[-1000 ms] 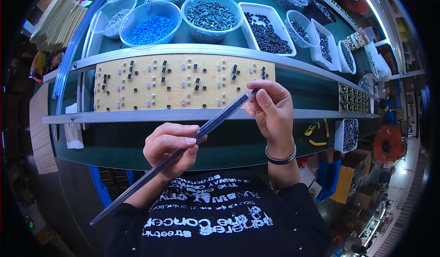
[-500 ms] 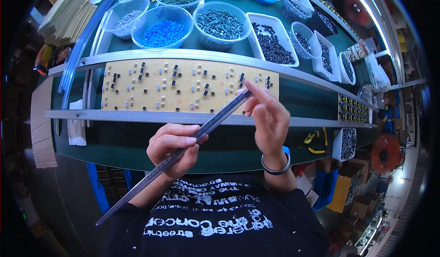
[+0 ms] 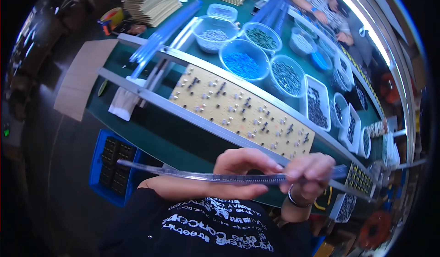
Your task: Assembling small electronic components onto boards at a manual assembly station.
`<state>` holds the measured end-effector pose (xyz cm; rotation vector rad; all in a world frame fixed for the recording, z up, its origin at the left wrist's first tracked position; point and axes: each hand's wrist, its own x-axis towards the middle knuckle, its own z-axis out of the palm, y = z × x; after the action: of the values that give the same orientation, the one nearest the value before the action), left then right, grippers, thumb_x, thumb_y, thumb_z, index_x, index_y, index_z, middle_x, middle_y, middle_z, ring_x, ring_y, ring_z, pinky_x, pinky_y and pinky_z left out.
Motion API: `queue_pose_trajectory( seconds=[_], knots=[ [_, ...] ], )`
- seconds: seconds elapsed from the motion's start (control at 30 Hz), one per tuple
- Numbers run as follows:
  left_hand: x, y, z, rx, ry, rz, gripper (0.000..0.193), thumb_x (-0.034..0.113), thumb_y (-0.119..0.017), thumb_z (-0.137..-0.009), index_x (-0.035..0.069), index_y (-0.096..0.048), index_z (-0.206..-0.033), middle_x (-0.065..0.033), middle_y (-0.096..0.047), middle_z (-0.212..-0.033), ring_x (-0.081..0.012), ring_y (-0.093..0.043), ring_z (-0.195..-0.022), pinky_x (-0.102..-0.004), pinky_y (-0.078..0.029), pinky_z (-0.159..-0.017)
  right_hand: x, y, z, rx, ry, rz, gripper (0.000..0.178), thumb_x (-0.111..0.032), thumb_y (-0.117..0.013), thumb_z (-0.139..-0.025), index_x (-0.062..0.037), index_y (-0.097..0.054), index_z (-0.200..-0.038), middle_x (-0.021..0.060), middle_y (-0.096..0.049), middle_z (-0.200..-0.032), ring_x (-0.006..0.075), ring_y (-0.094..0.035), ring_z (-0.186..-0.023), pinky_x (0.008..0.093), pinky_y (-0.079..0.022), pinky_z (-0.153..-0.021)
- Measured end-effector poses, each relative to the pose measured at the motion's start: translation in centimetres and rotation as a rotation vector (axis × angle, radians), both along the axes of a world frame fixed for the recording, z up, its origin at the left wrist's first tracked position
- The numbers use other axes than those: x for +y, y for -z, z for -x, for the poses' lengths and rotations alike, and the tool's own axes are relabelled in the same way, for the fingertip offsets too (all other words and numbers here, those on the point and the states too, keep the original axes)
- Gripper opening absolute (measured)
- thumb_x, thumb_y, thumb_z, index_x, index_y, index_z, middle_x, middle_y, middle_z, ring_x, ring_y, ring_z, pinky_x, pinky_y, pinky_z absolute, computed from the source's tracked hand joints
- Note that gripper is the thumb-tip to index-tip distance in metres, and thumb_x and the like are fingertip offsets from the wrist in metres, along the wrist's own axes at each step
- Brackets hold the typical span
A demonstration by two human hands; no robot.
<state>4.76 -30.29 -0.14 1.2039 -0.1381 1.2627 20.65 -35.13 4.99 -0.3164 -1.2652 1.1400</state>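
Observation:
A long, narrow clear plastic tube [image 3: 211, 178] with a row of small dark parts inside lies across my front, blurred and slightly bowed. Near its right end my right hand [image 3: 311, 174] pinches it, the fingers smeared a little by motion. My left hand [image 3: 245, 167] curves around the middle of the tube, fingers above and thumb below, with a gap between them; it does not seem to grip. Beyond my hands a tan circuit board panel [image 3: 220, 116], fitted with black and silvery components, rests between two metal rails [image 3: 220, 137].
Behind the rails stand tubs of blue parts [image 3: 240, 66], dark green parts [image 3: 286, 76] and black parts [image 3: 316, 108]. Empty clear tubes [image 3: 162, 39] lie at the left. A blue crate [image 3: 96, 170] sits below the table edge. Another person [image 3: 321, 7] is at the far right.
My view has turned, so the table now slants down to the right. The tube has swung from steep to nearly level. My right hand has closed on it; the left has loosened.

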Motion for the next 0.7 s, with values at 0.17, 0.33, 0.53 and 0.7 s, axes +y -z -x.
queue_pose_trajectory(
  seconds=[0.17, 0.33, 0.53, 0.7],
  knots=[
    [-0.4, 0.5, 2.0, 0.166, 0.212, 0.066, 0.029, 0.006, -0.069, -0.076, 0.001, -0.060, -0.103, -0.0181, -0.062, -0.104, -0.0240, -0.065, -0.089, -0.0339, -0.053, -0.074, -0.2, -4.8, -2.3, 0.091, 0.311, -0.283, 0.021, -0.018, -0.054, -0.091, 0.0005, -0.047, -0.094, 0.0098, -0.057, -0.078, 0.0129, -0.056, -0.052, 0.0202, -0.049, -0.045],
    [0.6, 5.2, 6.7, 0.502, -0.208, -0.285, 0.029, 0.004, -0.066, -0.075, 0.002, -0.060, -0.104, -0.0131, -0.066, -0.090, -0.0232, -0.066, -0.078, -0.0306, -0.053, -0.069, -1.0, -8.6, -6.7, 0.236, 0.574, -0.376, 0.019, -0.018, -0.050, -0.093, -0.0032, -0.043, -0.102, 0.0055, -0.051, -0.080, 0.0041, -0.042, -0.045, 0.0150, -0.036, -0.040],
    [1.1, 9.3, 12.7, 0.775, -0.803, -0.010, 0.018, 0.001, -0.063, -0.075, 0.002, -0.064, -0.093, -0.0122, -0.066, -0.080, -0.0201, -0.067, -0.071, -0.0267, -0.053, -0.063, 6.4, -6.7, -0.5, 0.187, 1.008, -0.539, 0.014, -0.015, -0.046, -0.095, -0.0033, -0.044, -0.101, 0.0073, -0.053, -0.082, 0.0055, -0.036, -0.042, 0.0131, -0.031, -0.041],
    [2.4, 9.4, 13.7, 0.775, -1.021, 0.107, 0.016, 0.001, -0.062, -0.075, 0.002, -0.064, -0.092, -0.0104, -0.066, -0.077, -0.0170, -0.066, -0.069, -0.0246, -0.053, -0.061, 15.3, -5.0, 4.9, -0.833, 0.804, -0.763, 0.021, -0.019, -0.042, -0.095, -0.0016, -0.052, -0.100, 0.0135, -0.065, -0.092, 0.0226, -0.062, -0.076, 0.0297, -0.048, -0.069]
  ],
)
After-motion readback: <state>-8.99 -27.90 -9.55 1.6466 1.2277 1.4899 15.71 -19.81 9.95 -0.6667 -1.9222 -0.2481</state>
